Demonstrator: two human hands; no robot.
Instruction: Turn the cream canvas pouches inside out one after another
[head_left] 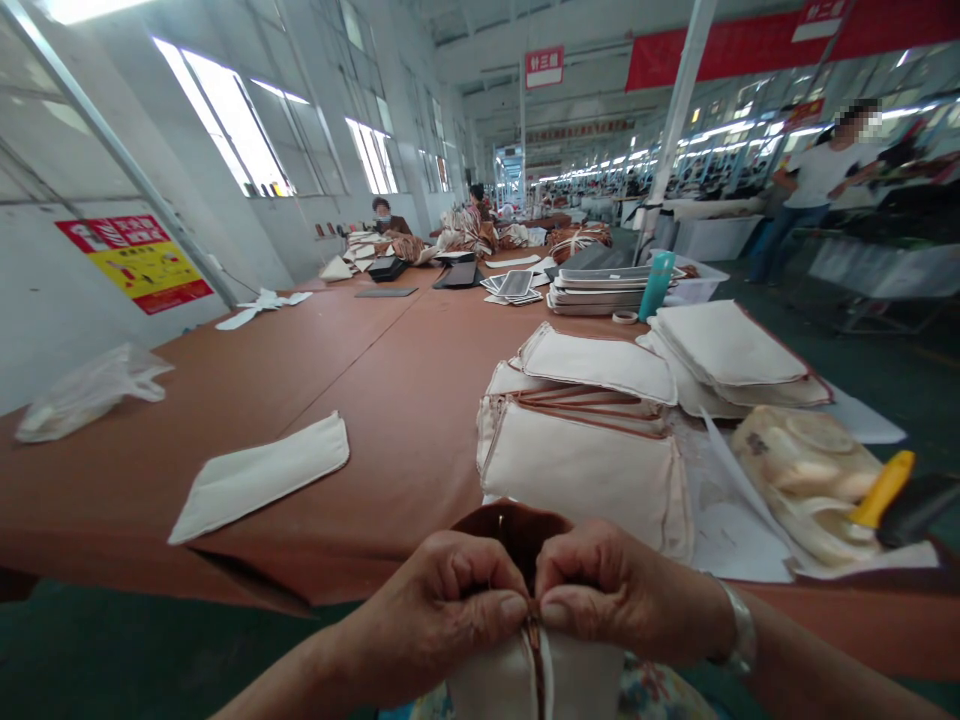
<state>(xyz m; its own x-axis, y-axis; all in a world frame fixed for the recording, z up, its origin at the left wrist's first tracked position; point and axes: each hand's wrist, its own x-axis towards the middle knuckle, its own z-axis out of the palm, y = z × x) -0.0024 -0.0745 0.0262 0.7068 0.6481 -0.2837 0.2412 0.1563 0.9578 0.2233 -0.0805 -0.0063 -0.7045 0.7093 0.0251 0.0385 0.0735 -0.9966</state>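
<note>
Both hands meet at the table's front edge over a cream-and-brown sewn piece (585,672). A brown strip that looks like a zipper runs down its middle between two pale edges. My left hand (457,600) pinches one side of the strip's top between thumb and curled fingers. Close against it, my right hand (611,590), with a silver bracelet at the wrist, pinches the other side. Beyond the fingers, brown material of the piece gapes upward. Just past it lies a stack of cream panels (589,465) with brown edging. What is under the fingertips is hidden.
A single cream panel (262,475) lies left on the brown table (397,390). At right are more stacked panels (731,345), a cut plastic container (806,450) and a yellow-handled tool (883,490). A teal bottle (657,285) stands behind. Several people work farther off.
</note>
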